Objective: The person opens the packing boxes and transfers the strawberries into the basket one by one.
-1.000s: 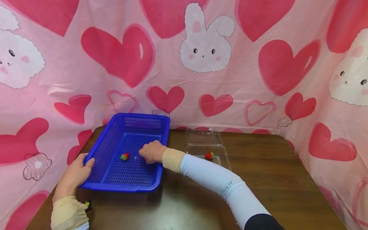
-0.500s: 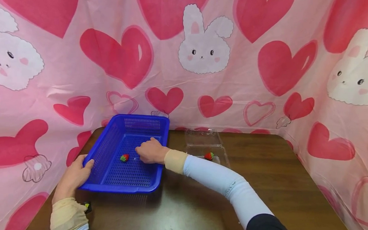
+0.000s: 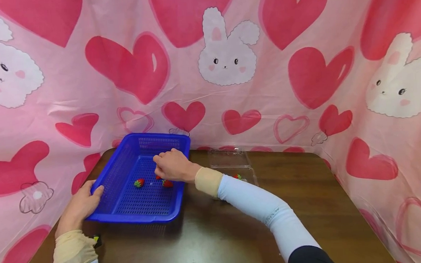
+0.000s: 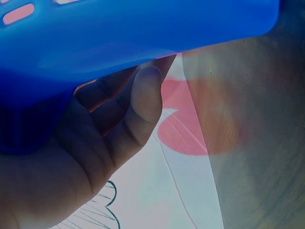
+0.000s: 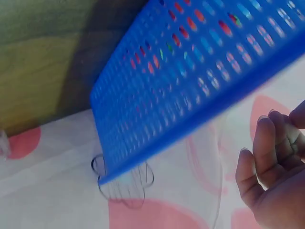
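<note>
On brown table (image 3: 216, 234): gripping basket (image 3: 142, 202) by near-left rim, left hand (image 3: 80, 202); poising empty, loosely bent right hand (image 3: 171, 165) above strawberries (image 3: 167, 183).

We see only a sliver of one strawberry (image 3: 158, 177) behind the right hand (image 3: 173, 165), toward the right edge of the basket (image 3: 140, 219). The sleeve (image 3: 251, 197) covers part of the clear box (image 3: 229, 159) near the worktop's far edge.

Pink cloth backdrop (image 3: 188, 83) (heart-printed), brown tabletop (image 3: 219, 234)
</note>
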The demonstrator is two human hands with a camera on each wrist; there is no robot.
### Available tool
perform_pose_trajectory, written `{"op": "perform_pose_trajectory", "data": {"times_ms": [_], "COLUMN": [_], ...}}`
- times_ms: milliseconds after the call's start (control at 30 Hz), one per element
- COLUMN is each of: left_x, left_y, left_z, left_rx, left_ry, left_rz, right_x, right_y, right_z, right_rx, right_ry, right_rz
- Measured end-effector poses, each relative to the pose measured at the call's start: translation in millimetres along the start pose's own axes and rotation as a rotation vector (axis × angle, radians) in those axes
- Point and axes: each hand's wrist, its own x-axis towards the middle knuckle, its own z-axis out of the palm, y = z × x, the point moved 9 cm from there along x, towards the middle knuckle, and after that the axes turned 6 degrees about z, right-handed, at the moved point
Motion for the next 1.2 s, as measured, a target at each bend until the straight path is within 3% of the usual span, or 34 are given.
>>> {"op": "perform_pose_trajectory", "data": {"times_ms": [300,567,767,867,967,1200], "left_x": [0.4,1.1,2.3,2.8,3.3,2.1], "left_y": [-4.3,-7.4,-7.7,-7.0,-5.7,-5.4], "left_z": [0.6,2.4,3.9,3.9,2.9,3.1], "left_rx": [-0.003,-0.01,-0.016,-0.021,-0.019,-0.017], "left_ry": [-0.03,-0.041,-0.026,-0.024,-0.018,-0.018], "left_rz": [-0.021,-0.018,0.001,0.0,0.004,-0.003], "right_x": [-29.2,-74.6,-107.3,-123.8,-139.1,-175.0], "right_y": [38.5,79.1,109.3,123.8,136.7,154.2], "right_z": [-36.7,-43.5,-47.3,-40.5,-26.6,20.1], "right_rx": [0.073,0.142,0.112,0.069,0.038,0.071], "right_ry": [0.148,0.155,0.14,0.089,-0.017,-0.413], "right_rz": [0.047,0.101,0.161,0.196,0.236,0.332]}}
